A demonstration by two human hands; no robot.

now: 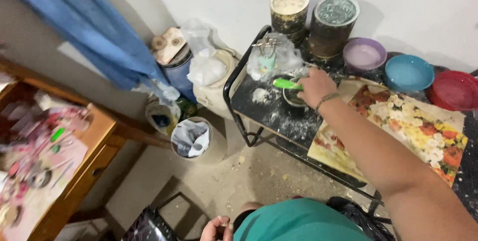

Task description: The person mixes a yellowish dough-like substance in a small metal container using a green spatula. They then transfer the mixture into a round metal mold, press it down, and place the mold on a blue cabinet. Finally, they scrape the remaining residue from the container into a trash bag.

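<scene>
Reaching across the dusty black bench [269,116], the right hand [314,87] sits over a small dark bowl [294,99], fingers closed around a green-handled tool [287,84] whose long axis runs leftward from the knuckles. Left hand [217,229] hangs well apart near the lap, loosely curled, apparently empty.

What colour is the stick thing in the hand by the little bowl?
Bright green. The tool in the right hand shows clearly in the head view.
</scene>
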